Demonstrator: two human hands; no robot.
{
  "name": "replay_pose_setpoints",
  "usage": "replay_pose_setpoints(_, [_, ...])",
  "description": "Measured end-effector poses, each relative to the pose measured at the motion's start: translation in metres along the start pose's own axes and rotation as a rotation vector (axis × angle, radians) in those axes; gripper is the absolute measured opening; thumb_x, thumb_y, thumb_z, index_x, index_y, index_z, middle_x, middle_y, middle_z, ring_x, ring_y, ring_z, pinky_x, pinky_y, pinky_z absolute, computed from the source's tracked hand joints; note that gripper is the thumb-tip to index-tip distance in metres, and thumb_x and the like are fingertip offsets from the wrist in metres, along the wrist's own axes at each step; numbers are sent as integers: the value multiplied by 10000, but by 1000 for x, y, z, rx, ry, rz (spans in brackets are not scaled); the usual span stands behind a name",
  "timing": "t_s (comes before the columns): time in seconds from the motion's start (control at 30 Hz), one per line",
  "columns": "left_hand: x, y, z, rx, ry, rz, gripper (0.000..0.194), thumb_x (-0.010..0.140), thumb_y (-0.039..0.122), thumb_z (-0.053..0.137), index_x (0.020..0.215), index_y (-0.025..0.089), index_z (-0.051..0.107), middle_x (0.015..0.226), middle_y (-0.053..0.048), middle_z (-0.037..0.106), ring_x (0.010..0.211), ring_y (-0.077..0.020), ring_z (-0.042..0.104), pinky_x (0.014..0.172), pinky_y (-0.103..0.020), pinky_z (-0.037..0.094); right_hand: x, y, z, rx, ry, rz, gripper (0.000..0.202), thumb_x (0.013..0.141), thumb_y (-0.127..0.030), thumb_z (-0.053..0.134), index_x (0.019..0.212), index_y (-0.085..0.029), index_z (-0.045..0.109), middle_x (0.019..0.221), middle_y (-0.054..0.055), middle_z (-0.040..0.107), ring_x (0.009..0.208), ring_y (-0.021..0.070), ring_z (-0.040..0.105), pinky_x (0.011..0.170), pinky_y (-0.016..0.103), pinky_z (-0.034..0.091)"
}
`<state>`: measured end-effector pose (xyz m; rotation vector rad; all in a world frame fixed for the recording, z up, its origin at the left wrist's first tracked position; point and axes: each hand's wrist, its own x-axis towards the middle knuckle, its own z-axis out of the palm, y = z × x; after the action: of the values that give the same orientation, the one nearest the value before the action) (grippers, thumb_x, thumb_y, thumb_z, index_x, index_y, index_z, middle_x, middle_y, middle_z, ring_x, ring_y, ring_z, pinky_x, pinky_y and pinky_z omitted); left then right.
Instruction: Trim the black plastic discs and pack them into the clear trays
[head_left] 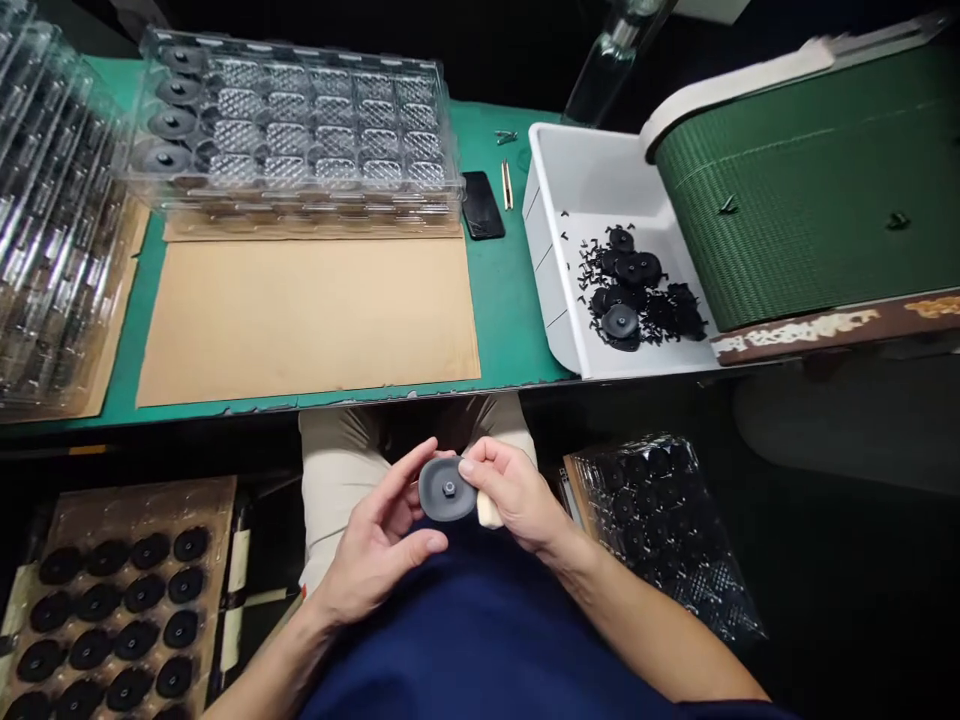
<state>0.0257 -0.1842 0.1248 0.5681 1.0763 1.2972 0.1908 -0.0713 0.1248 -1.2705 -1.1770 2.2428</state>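
Above my lap, a dark grey rounded disc [448,489] with a small hub at its centre faces the camera. My right hand [517,492] pinches its right edge between thumb and fingers, and a pale block [489,511] is also held in that hand, just under the fingers. My left hand [386,535] is at the disc's left side, thumb and fingers spread apart; whether its hidden fingertips touch the rim I cannot tell.
A clear tray stack [300,120], a cardboard sheet [307,315] and a phone [482,205] lie on the green table [514,330]. A white bin [551,260] of black parts stands beside a green conveyor [817,190]. Filled trays [120,620] sit low left, others [660,530] low right.
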Motion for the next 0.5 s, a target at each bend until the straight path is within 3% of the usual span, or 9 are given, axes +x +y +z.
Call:
replay_pose_setpoints(0.3, [-8,-12,-4,-149,83,91,701,801,235,896,1454,304,652,1525,-145,623,1369,-306,629,1086,-327,556,-10,-6,25,-72,-32,-66,486,878,-623,777,817,-204,540,630,-47,557,509,87,414,458,196,302])
replay_pose_setpoints(0.4, [-11,-11,-8,-168,119,101,718,758,283,936,1427,285,676,1464,-156,670,1325,-309,662,1063,-330,570,-6,-11,29,21,-49,11,513,859,-674,762,817,-215,536,593,-54,541,443,82,384,381,189,283])
replay_pose_setpoints(0.5, [-15,-7,-11,-186,167,120,728,714,349,967,1390,277,705,1423,-151,700,1277,-311,694,1040,-331,586,4,-11,23,178,61,84,503,812,-674,773,897,-220,573,657,-40,561,470,105,458,314,166,288])
